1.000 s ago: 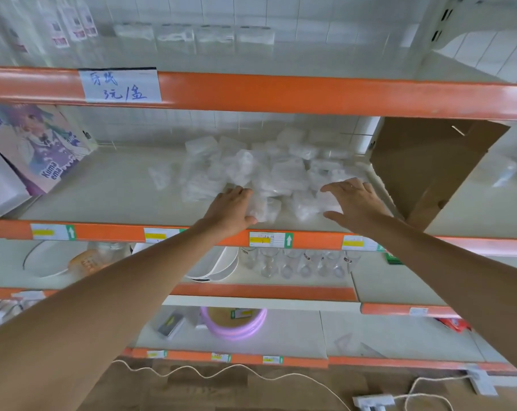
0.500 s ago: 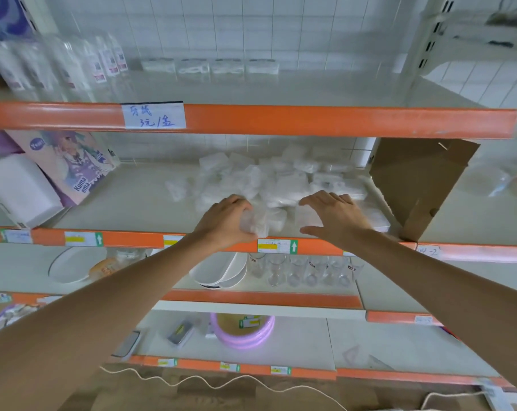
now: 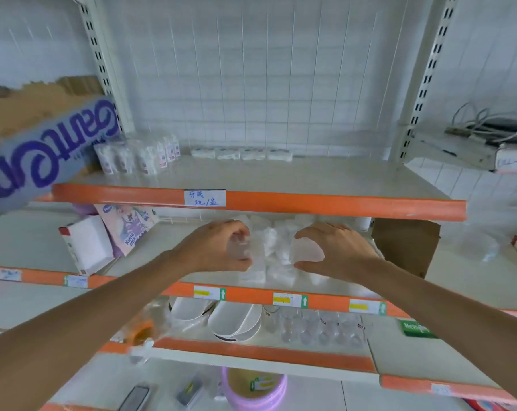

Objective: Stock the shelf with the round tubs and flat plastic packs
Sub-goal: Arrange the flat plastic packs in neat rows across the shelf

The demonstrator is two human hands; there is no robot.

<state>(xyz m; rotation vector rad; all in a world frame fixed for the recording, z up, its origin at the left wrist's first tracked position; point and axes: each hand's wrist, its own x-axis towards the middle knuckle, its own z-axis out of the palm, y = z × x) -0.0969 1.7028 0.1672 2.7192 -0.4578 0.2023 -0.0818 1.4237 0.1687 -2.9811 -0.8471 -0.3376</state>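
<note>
Two hands [image 3: 215,247], two clear tubs [image 3: 307,252], four white packs [image 3: 252,154], perhaps ten glasses [image 3: 307,324]

Left forearm [image 3: 103,310] and right forearm [image 3: 446,304] are bare — so are the left grip [image 3: 215,247] and right grip [image 3: 337,250].

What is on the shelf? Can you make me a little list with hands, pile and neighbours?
left hand: grips a clear plastic pack
right hand: curled round a clear round tub
pile of packs: between the hands, on the middle shelf
cardboard box: right of the pile
shelf below: white bowls, small glasses
</note>
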